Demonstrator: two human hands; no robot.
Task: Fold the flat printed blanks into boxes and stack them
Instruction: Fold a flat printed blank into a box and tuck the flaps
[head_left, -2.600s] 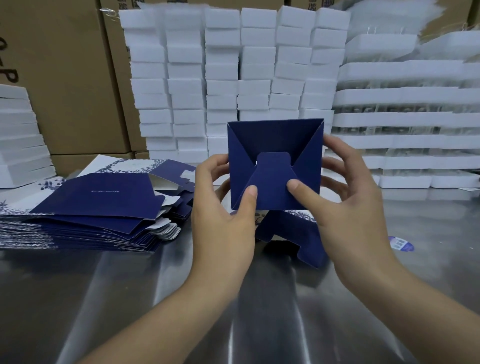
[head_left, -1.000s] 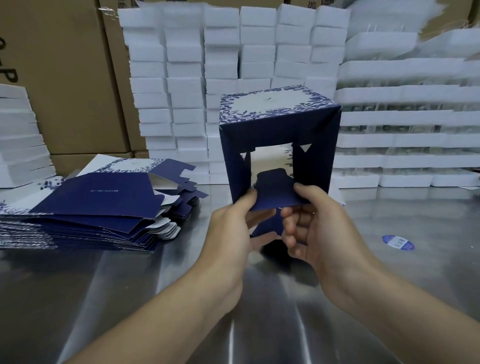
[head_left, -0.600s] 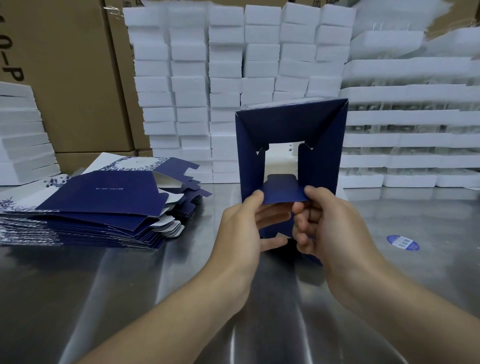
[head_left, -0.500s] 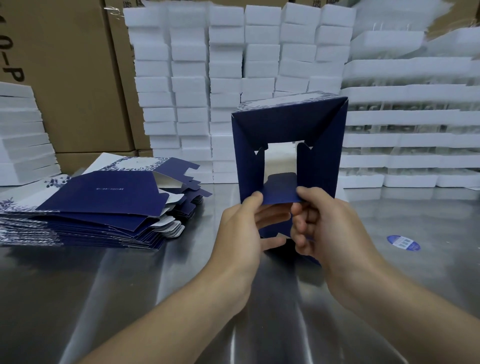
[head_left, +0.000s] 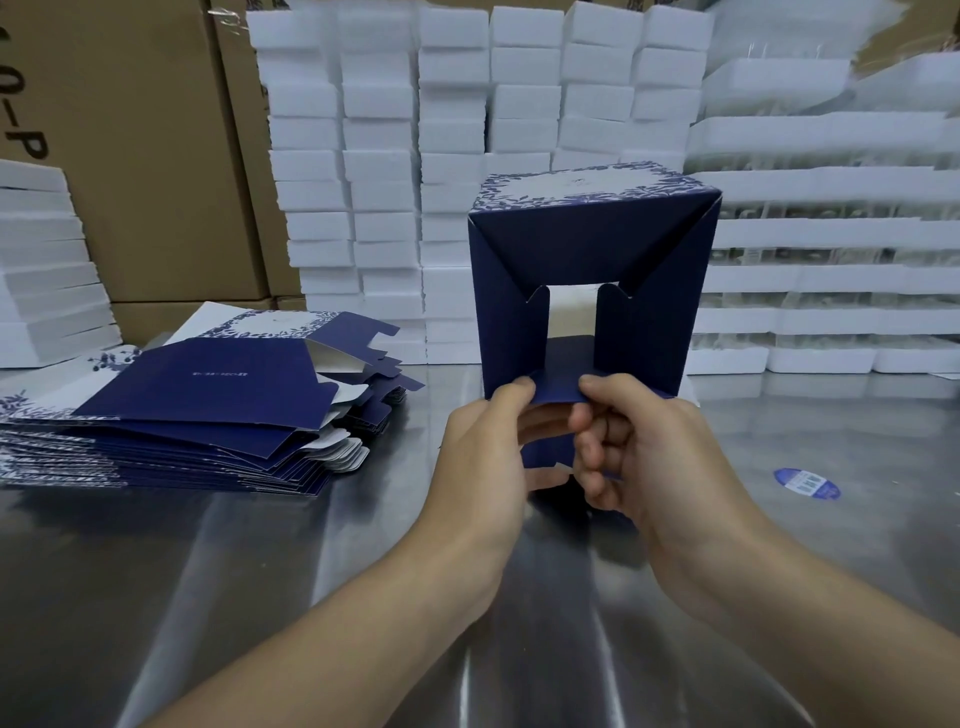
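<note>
Box bottom flap pinched by left hand and right hand, fingertips hidden.

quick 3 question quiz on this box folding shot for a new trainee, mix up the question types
1. Multiple choice: where is the stack of flat blanks relative to the half-folded box?
A) on the metal table, to the person's left of it
B) on top of it
C) inside it
2. True or false: the box end facing the camera is fully closed.
3. Fill in: the left hand and right hand each have a pinching grip on the box's lower ____.

Key: 1 A; 2 false, an opening shows at its middle; 3 flap.
</note>
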